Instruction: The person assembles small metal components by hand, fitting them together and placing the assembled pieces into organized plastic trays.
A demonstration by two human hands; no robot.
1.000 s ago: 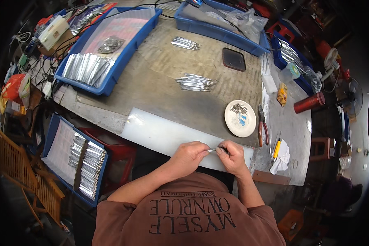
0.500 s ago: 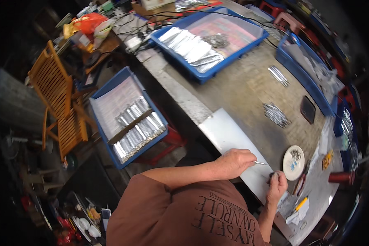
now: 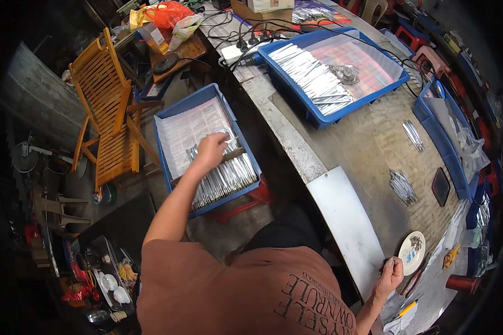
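Note:
My left hand point(image 3: 210, 152) reaches into the left blue tray point(image 3: 169, 187), fingers pinched at the upper row of slim silver pen-like rods. A shiny rod shows at its fingertips, partly hidden by the hand. Below a brown divider point(image 3: 233, 154) lies a packed row of silver rods point(image 3: 224, 181). My right hand point(image 3: 393, 272) is closed beside the white board point(image 3: 343, 220), fingertips together; what they hold is too small to make out. Just beyond it is a cream plate point(image 3: 406, 264) with small metal parts and blue bits.
A larger blue tray point(image 3: 325, 121) of silver rods and a small bag stands on the bench. Two loose bundles of rods point(image 3: 413, 135) and a dark phone point(image 3: 441, 187) lie to the right. A wooden folding chair point(image 3: 103, 84) is at left; a red stool point(image 3: 262, 192) is under the left tray.
My left hand has swung left from the white board to the left tray, where it had held a silver rod. My right hand stays by the plate. The view has shifted.

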